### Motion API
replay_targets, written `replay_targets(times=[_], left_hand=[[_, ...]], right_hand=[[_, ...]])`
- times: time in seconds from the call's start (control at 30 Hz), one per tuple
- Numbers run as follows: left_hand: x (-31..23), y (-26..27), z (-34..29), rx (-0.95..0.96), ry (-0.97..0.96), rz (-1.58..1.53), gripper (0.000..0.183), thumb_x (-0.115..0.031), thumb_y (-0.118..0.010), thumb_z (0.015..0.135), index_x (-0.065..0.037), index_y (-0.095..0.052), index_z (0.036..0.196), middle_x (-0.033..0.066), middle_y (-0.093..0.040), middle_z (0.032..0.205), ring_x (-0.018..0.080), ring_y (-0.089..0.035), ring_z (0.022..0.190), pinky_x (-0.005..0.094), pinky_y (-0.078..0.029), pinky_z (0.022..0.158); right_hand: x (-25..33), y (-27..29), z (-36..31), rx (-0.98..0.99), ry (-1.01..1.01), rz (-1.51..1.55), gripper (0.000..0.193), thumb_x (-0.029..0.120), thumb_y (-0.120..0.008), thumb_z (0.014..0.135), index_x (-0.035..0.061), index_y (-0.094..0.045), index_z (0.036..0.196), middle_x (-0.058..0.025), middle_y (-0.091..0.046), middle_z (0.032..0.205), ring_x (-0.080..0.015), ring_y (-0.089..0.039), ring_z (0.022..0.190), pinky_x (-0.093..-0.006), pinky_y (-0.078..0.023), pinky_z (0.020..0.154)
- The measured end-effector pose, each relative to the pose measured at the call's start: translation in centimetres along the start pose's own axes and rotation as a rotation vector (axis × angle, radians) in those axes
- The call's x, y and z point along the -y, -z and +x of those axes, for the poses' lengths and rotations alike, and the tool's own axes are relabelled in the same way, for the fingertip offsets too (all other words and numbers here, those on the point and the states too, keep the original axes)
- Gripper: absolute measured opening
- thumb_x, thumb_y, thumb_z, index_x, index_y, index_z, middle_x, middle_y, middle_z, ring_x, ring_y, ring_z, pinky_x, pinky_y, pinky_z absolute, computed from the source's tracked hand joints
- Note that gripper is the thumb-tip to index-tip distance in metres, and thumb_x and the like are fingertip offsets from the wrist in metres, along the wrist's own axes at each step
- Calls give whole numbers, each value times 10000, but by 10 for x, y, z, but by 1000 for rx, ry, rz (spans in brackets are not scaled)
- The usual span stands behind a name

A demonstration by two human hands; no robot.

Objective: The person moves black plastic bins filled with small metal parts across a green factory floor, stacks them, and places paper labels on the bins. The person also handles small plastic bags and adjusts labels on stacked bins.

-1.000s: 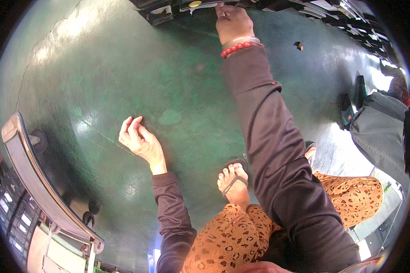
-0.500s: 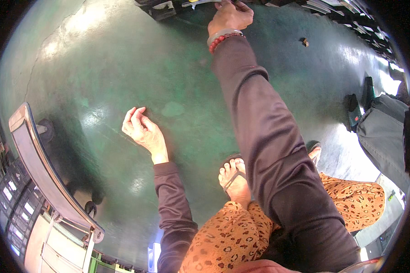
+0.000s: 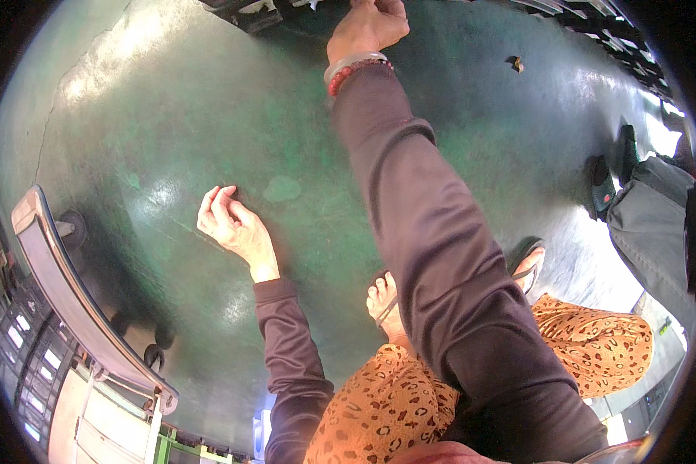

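Observation:
My right hand [image 3: 367, 29] stretches far out to the top edge of the view, a pale bangle and a string of red beads [image 3: 353, 71] round its wrist. Its fingers are curled together, and the frame edge cuts off the tips, so whatever they grip is hidden. Just left of it lies a black slatted plastic thing [image 3: 264, 17], like a pallet or crate, partly out of view. Over the green floor [image 3: 301, 124] hangs my left hand [image 3: 236, 232], its fingers loosely bent and apart, with nothing in them.
A wheeled cart [image 3: 73, 286] with a flat top stands at the left, black crates [image 3: 31, 379] beside it. Dark stacked slatted pieces [image 3: 622, 54] line the upper right, near a small brown scrap [image 3: 516, 64]. Another person's grey-trousered leg [image 3: 649, 224] is at the right.
My right hand has shifted left and slightly up in the view, its fingers now closer to the edge. My left hand has drifted slightly left, still empty.

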State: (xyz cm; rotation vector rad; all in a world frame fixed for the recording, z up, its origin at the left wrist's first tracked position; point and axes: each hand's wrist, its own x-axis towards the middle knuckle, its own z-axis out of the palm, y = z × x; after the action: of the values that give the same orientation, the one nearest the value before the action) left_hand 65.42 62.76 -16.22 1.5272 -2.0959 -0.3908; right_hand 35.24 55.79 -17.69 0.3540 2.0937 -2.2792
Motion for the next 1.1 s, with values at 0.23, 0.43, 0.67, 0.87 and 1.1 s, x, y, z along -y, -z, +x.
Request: replay_targets(times=[0.23,0.43,0.67,0.87,1.1], left_hand=[[0,0,0,-5,-12,-12,201,54,-557,856,-88,-672,941,44,-572,1110,233,-484,1076,356,-435,850],[-2,0,0,-8,-16,2,207,61,-558,842,-90,-669,930,42,-577,1101,235,-484,1075,359,-430,854],[-1,0,2,-24,-64,51,217,66,-558,825,-94,-669,921,40,-586,1083,233,-488,1074,368,-413,882],[-4,0,3,-34,-19,-4,226,68,-553,825,-102,-674,912,26,-596,1058,226,-501,1065,370,-399,903],[-2,2,4,-30,-38,10,245,80,-554,808,-105,-677,911,22,-590,1070,223,-498,1061,366,-395,895]], right_hand=[[-2,6,17,100,191,-44,71,35,-588,879,-30,-566,897,-105,-633,804,-191,-625,696,-323,-498,653],[-8,17,18,123,485,-315,103,52,-628,877,-2,-557,926,-110,-626,805,-221,-602,764,-354,-488,714],[-1,8,12,106,295,105,156,47,-693,854,-22,-612,969,-75,-658,849,-137,-600,777,-275,-483,731],[-5,-5,9,4,127,202,77,-27,-647,847,-44,-643,921,-48,-652,823,-121,-578,708,-267,-476,648],[-12,-3,21,-18,486,-78,104,50,-596,859,-12,-588,942,-141,-593,919,-261,-583,845,-361,-463,773]])
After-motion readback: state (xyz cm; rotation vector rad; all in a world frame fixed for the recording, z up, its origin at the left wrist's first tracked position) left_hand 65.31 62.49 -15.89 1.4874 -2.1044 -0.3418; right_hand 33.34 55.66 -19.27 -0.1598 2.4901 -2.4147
